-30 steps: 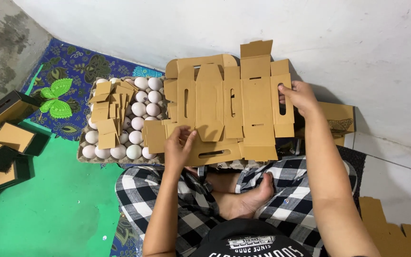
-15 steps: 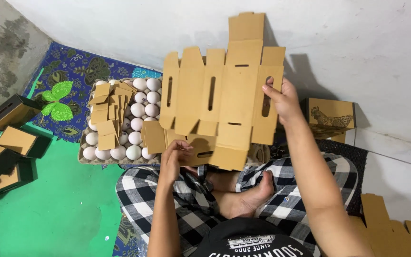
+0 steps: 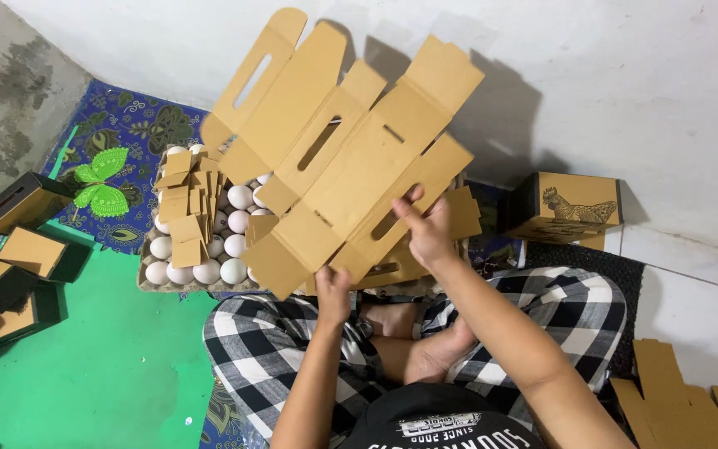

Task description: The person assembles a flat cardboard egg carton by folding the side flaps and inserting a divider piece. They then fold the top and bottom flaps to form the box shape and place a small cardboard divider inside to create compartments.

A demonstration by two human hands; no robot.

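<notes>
A flat, unfolded brown cardboard box blank (image 3: 338,154) with slot cut-outs and flaps is held up and tilted in front of me. My left hand (image 3: 332,293) grips its lower edge. My right hand (image 3: 427,229) pinches a panel near its lower right side. Under the raised blank lie more cardboard blanks (image 3: 392,266) over my crossed legs in checked cloth (image 3: 251,341). Behind it, to the left, a tray of white eggs (image 3: 209,249) sits on the floor with small folded cardboard pieces (image 3: 186,208) stacked on top.
A folded brown box with a chicken print (image 3: 571,206) stands at the right by the white wall. Several folded boxes (image 3: 10,249) lie at the left on a green mat (image 3: 101,366). More flat cardboard (image 3: 683,407) lies at the lower right.
The blank has been lifted off the stack and rotated to a slant, its top swinging left. My right hand slid from its upper right edge down to its lower side.
</notes>
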